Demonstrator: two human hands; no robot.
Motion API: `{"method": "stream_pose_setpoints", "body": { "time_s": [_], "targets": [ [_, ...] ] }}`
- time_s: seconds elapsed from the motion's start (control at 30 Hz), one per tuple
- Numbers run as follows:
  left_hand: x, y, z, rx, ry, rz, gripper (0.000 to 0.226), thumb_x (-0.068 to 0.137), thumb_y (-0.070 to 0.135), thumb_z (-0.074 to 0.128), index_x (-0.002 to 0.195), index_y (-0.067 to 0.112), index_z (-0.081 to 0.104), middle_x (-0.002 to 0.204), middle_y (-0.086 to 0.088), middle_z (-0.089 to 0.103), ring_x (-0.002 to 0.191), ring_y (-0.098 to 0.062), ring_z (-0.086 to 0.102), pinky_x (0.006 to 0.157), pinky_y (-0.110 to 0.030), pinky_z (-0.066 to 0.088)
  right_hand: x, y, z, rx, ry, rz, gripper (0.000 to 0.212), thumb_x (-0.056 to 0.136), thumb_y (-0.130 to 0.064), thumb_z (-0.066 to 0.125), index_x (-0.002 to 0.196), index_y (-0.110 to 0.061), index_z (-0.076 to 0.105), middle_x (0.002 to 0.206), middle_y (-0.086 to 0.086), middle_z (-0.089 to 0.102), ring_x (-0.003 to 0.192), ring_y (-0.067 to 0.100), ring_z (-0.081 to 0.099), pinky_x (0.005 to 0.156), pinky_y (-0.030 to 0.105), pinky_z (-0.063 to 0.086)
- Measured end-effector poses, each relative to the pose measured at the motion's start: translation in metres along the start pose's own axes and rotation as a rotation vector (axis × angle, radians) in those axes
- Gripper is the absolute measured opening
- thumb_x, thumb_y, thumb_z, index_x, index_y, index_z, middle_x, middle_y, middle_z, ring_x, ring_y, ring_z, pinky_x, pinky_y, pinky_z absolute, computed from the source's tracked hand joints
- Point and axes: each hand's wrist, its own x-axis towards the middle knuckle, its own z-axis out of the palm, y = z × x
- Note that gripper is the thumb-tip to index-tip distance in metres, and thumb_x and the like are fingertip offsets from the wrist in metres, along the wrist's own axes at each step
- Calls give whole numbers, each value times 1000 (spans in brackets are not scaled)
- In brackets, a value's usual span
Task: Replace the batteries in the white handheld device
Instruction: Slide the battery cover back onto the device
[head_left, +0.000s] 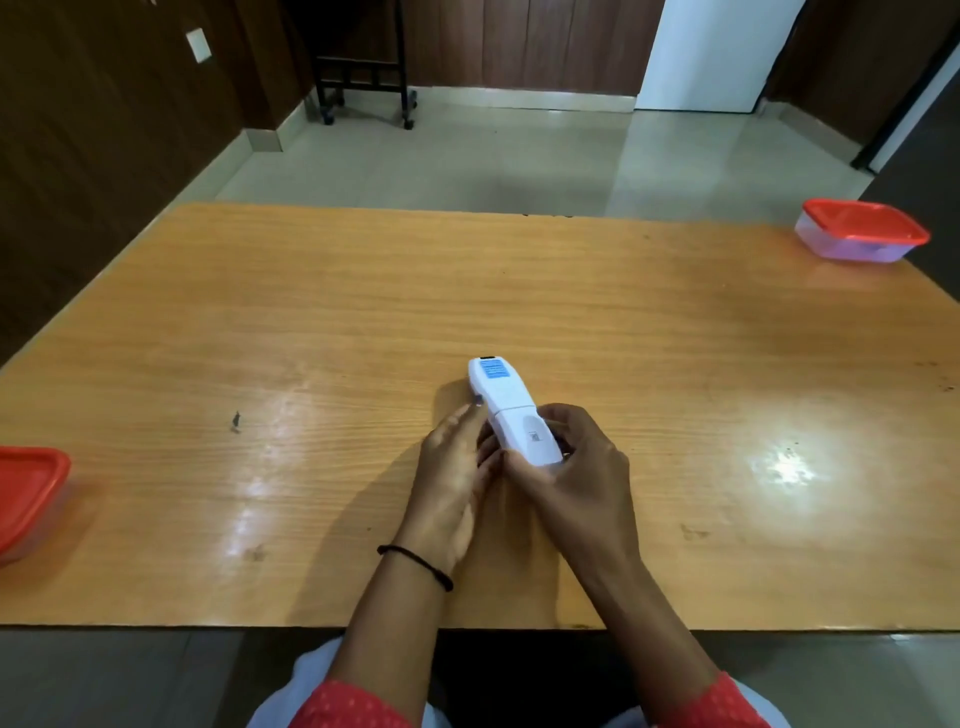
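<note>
Nearest: red patterned sleeves (722, 699) at the near table edge, forearms reaching forward over the glossy orange-brown wooden table (311, 312). Black thread band (415, 564) on the left wrist.

Mid-table, slightly right of centre: white elongated plastic handheld device (511, 413) with blue label (494, 370) on its far end, held back side up, tilted away to the left. Left hand (452, 483) cupped along the left flank, fingers curled against the casing. Right hand (576, 467) closed around the near end, thumb pressed at the base of the rear cover panel (530, 434).

Judged step: opening the battery compartment; cover apparently seated, seam visible across the body. Next move likely calls for a firm thumb push along the cover's length, left hand bracing. No loose batteries in view.

Room: bare tabletop on all sides of the device. Red-lidded clear plastic box (862, 231) at the far right corner, close to the edge; second red-lidded box (28, 493) at the left edge, partly out of view. Both well apart from the hands. Beyond: tiled floor, black wheeled frame (363, 78).
</note>
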Motion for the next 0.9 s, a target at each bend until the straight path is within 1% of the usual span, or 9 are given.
{"method": "stream_pose_setpoints", "body": {
  "time_s": [0.1,0.17,0.2,0.3,0.4,0.5,0.67,0.8,0.9],
  "targets": [
    [2,5,-4,-75,16,-18,37,96,27,47,120,2,58,107,-22,68,92,-32,67,82,-42,56,-9,-6,-1,6,-83,-47,46,70,-30,76,110,-31,54,99,-23,62,95,9,59,76,31,53],
    [1,8,-6,-138,29,-22,39,96,24,47,124,-2,53,115,-30,61,102,-43,60,92,-56,47,-8,-7,-2,119,-179,20,54,72,-27,78,117,-34,49,105,-26,59,97,2,60,76,22,52],
    [1,8,-6,-162,26,-20,40,96,23,46,125,-3,51,117,-30,59,103,-42,58,94,-56,45,-7,-7,-3,227,-240,88,54,75,-26,77,121,-30,50,108,-20,62,97,3,62,79,22,52],
    [0,9,-7,-171,-21,35,34,97,19,45,124,-1,52,112,-20,61,101,-30,59,96,-47,45,-4,-2,-5,647,-403,293,32,87,-17,63,119,-9,61,108,5,71,99,18,68,86,33,55],
    [-1,10,-6,-116,-47,84,23,97,16,45,115,8,57,103,-11,65,96,-24,61,98,-45,44,-1,0,-6,852,-432,387,29,87,-11,62,113,1,64,108,16,71,103,27,67,88,36,55],
    [-1,10,-5,-14,-25,108,29,96,24,47,119,9,57,108,-13,66,102,-28,60,98,-50,43,-2,-1,-5,855,-366,385,25,85,-11,65,107,1,67,101,21,71,97,35,68,85,38,57],
    [1,10,-6,59,-27,117,40,94,38,47,123,13,56,119,-16,66,108,-41,60,68,-38,50,-5,-7,2,820,-277,315,24,85,-13,65,105,1,67,99,22,71,90,36,70,78,42,59],
    [2,9,-4,65,-25,128,39,94,36,48,123,11,55,117,-18,66,110,-40,61,76,-41,50,-6,-9,4,819,-229,320,21,84,-15,67,98,-1,69,95,24,71,81,31,70,70,38,60],
    [2,9,-5,55,-38,124,36,95,34,47,119,10,58,111,-17,68,96,-33,65,70,-37,50,-7,-10,3,816,-208,322,16,83,-16,69,93,-4,71,90,22,72,77,32,69,69,38,56]
  ]
}}
